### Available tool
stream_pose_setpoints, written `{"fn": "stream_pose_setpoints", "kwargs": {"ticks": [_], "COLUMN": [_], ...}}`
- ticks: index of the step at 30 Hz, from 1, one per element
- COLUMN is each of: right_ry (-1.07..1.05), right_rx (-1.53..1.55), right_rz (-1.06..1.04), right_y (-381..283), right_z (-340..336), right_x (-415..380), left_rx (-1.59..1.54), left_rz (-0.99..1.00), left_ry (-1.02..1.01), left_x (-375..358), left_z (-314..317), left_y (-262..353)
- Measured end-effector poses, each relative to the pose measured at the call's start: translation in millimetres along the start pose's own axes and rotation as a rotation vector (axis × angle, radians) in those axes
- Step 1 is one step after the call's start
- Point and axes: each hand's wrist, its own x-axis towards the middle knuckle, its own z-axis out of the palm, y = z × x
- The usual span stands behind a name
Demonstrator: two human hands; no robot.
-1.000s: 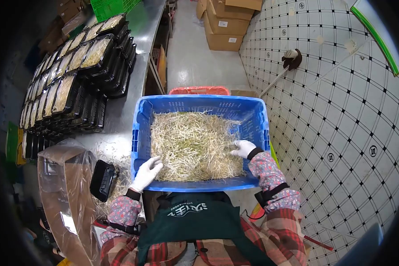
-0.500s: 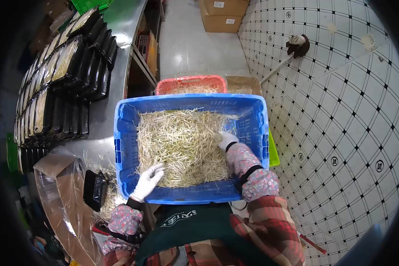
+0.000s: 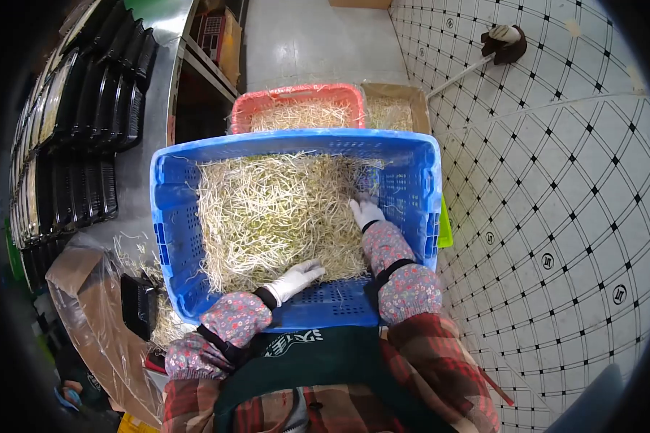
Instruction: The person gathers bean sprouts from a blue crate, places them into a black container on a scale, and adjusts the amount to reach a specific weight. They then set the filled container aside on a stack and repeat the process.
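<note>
A blue crate [image 3: 282, 141] in front of me holds a thick layer of bean sprouts [image 3: 260, 216], pale stems with some greenish patches. My left hand [image 3: 296, 280], in a white glove, lies at the near edge of the sprouts with its fingers stretched out. My right hand [image 3: 366, 211], also gloved in white, reaches down at the right side of the heap. Its fingers touch the sprouts and are partly hidden, but look extended rather than closed. Neither hand visibly lifts a bunch.
Behind the crate stand a red basket [image 3: 296, 91] and a cardboard box [image 3: 420, 112], both with sprouts. Stacked black trays [image 3: 87, 184] fill the metal table [image 3: 141, 144] at left. A single black tray [image 3: 137, 307] and a plastic-lined carton [image 3: 87, 289] sit nearer. A patterned wall rises at right.
My left hand has moved right from the crate's near left corner to the near middle of the sprouts. My right hand stays at the right side. The view has shifted slightly.
</note>
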Motion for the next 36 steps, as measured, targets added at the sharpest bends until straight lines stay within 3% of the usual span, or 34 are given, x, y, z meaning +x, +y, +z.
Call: {"fn": "stream_pose_setpoints", "kwargs": {"ticks": [3, 6, 8, 13, 17, 24, 26, 27, 30, 36], "right_ry": [-0.124, -0.199, -0.428, -0.764, -0.871, -0.711, -0.888, -0.873, -0.758, -0.805], "right_rx": [0.055, 0.135, 0.032, 0.046, 0.128, 0.364, 0.526, 0.793, 0.947, 0.856], "right_rz": [0.032, 0.101, 0.167, 0.275, 0.373, 0.367, 0.275, 0.365, 0.261, 0.087], "right_y": [-27.4, -34.0, -37.2, -37.2, -27.4, -19.7, -20.0, -13.3, 47.1, 34.2], "right_z": [-30.9, -44.3, -54.3, -54.5, -43.0, -21.6, -30.3, -16.1, 59.4, 50.5], "right_x": [-34.9, -31.8, -16.7, -19.6, -17.8, -40.2, -43.9, -41.4, -27.6, -49.3], "left_rx": [-0.035, -0.128, -0.144, -0.256, -0.402, -0.513, -0.526, -0.528, -0.503, -0.542], "left_rz": [-0.196, -0.243, -0.256, -0.300, -0.289, -0.293, -0.328, -0.324, -0.356, -0.334], "left_ry": [-0.010, 0.002, 0.008, 0.010, 0.027, 0.131, 0.173, 0.173, 0.205, 0.147], "left_x": [13.7, 20.5, 23.9, 19.5, 13.9, 36.5, 36.4, 35.2, 35.7, 72.0], "left_z": [7.9, 14.2, 17.0, 19.4, 26.0, 33.2, 34.5, 34.3, 33.1, 33.3], "left_y": [-7.2, -1.5, 4.0, 6.7, -4.7, -13.6, -9.0, -4.2, 0.1, -15.6]}}
